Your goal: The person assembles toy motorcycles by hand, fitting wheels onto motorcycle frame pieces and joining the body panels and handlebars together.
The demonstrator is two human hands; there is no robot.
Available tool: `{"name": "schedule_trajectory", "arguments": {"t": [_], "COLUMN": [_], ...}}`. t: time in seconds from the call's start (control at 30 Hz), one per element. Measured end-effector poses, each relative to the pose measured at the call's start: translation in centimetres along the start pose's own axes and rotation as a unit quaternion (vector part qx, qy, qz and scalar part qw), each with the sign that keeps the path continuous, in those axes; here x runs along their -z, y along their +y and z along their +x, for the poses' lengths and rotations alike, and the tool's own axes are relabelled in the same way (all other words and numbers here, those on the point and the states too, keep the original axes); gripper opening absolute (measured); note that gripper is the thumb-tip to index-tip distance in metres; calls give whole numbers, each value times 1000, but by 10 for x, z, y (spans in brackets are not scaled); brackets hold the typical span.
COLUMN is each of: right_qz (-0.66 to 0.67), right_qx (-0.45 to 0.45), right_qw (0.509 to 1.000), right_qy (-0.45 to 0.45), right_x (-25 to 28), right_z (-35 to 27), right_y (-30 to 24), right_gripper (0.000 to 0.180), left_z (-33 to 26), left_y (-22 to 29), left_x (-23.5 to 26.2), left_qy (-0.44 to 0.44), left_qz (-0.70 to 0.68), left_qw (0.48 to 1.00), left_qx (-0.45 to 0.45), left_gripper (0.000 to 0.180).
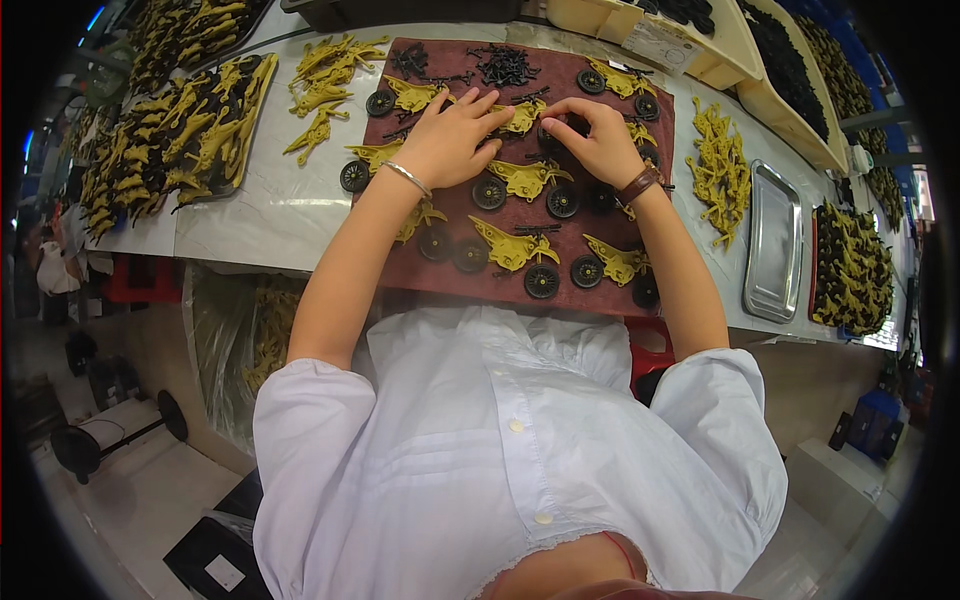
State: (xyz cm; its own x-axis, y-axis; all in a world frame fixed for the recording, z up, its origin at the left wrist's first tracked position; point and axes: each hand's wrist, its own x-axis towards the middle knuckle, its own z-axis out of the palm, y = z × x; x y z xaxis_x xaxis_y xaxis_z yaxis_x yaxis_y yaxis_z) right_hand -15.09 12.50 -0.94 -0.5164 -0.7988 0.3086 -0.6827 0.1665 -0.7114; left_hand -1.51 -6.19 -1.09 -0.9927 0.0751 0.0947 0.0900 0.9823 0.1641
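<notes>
On a dark red cloth [455, 205] lie several yellow toy motorcycle bodies [522, 180] with black spoked wheels [488, 193] beside them. My left hand [455, 140] rests flat with fingers spread, its fingertips at a yellow body [525, 117] in the upper middle. Just right of that body, the thumb and fingers of my right hand [603, 145] curl closed round a black wheel [578, 124], partly hidden by the fingers. Small black handlebar-like parts [536, 228] lie by the bodies.
Small black parts [503, 66] are heaped at the cloth's far edge. Loose yellow bodies lie left [325, 85] and right [718, 165] of it. A metal tray [773, 240] sits at right, full trays [235, 150] at left. Cream bins [735, 70] of black parts stand at far right.
</notes>
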Motion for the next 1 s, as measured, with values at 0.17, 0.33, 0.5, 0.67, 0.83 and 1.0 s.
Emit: {"name": "schedule_trajectory", "arguments": {"t": [0.17, 0.33, 0.5, 0.67, 0.83, 1.0], "right_qz": [377, 416, 355, 337, 406, 35], "right_qx": [-248, -158, -102, -119, -182, 66], "right_qw": [889, 892, 928, 932, 895, 996], "right_qy": [-79, -77, -39, -58, -32, -46], "right_x": [17, 14, 10, 11, 12, 1], "right_z": [-16, -40, -52, -59, -53, -47], "right_y": [-25, -56, -62, -64, -67, -55], "right_gripper": [26, 37, 32, 27, 18, 12], "left_z": [-5, -19, -29, -42, -46, -47], "left_y": [23, 65, 75, 82, 84, 85], "left_x": [18, 35, 24, 17, 20, 16], "left_qy": [146, 139, 96, 110, 164, 197], "left_qz": [-151, -520, -702, -768, -605, -388], "left_qw": [978, 838, 698, 616, 765, 895], "left_qx": [-13, 85, 108, 132, 148, 99], "left_gripper": [36, 26, 22, 19, 21, 27]}}
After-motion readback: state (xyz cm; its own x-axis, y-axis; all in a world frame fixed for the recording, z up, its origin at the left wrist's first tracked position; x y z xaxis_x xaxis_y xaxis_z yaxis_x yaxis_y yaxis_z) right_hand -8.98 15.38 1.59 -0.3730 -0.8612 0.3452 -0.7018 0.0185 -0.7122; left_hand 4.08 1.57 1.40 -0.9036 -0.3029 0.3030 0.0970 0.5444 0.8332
